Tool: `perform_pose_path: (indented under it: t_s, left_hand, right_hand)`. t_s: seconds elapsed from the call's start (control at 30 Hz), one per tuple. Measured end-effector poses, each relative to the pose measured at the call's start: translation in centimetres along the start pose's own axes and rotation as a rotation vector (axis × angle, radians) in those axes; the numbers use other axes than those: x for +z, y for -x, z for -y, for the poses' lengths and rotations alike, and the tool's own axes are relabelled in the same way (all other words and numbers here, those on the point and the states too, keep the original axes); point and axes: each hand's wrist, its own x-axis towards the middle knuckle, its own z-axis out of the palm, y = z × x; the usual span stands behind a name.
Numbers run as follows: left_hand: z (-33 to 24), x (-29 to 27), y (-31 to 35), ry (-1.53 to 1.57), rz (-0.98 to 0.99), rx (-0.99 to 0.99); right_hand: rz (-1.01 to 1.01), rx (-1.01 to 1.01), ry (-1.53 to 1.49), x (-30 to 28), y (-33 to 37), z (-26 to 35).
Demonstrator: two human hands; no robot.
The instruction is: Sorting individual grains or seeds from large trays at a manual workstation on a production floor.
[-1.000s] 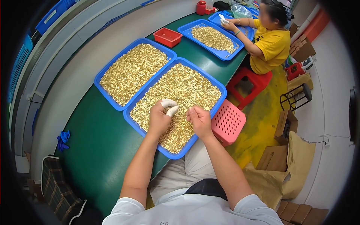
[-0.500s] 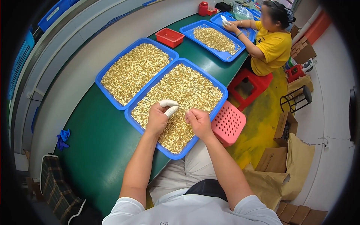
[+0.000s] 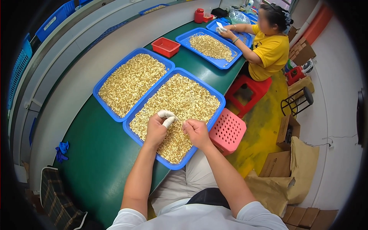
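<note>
Over a blue tray (image 3: 223,101) full of small gold-coloured metal pieces (image 3: 191,92), my two hands face each other, a short gap apart. My left hand (image 3: 156,129) wears white coverings on its thumb and forefinger, whose tips press together. Whatever that pinch holds is too small to make out. Thumb and curled fingers are closed on my right hand (image 3: 197,133) too, and anything in them is hidden. Beside this tray on the left, touching it, stands a second blue tray (image 3: 97,99) heaped with the same kind of pieces.
A red plastic bin (image 3: 165,46) and a third blue tray (image 3: 184,40) sit farther along the green table (image 3: 96,165). Beyond them a co-worker in a yellow shirt (image 3: 273,53) sits on a red stool (image 3: 249,90). A pink stool (image 3: 229,130) stands at my right. Blue gloves (image 3: 61,151) lie at left.
The view has shifted slightly, so trays and table appear lower and more to the left. Both hands keep their closed pose over the same tray.
</note>
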Motion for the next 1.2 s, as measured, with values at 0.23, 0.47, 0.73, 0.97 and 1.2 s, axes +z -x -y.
perform_pose_path:
  t_s: [0.23, 0.47, 0.73, 0.97, 1.2]
  left_hand:
    - [1.3, -0.3, 0.2, -0.281, 0.092, 0.024]
    - [-1.6, 2.6, 1.0, -1.097, 0.244, 0.516]
    - [-0.5, 1.3, 0.5, -0.832, 0.157, 0.44]
    - [-0.3, 0.6, 0.0, -0.061, -0.103, 0.024]
    - [-0.5, 0.5, 0.3, 0.044, -0.096, 0.025]
  right_hand:
    - [0.007, -0.028, -0.006, 0.1, -0.2, -0.1]
    - [-0.143, 0.064, -0.293, -0.2, 0.5, -0.6]
    - [-0.097, 0.048, -0.23, 0.0, 0.3, -0.1]
    - [-0.081, 0.049, -0.186, -0.1, 0.2, 0.0]
    - [0.018, 0.036, -0.102, -0.2, 0.1, -0.3]
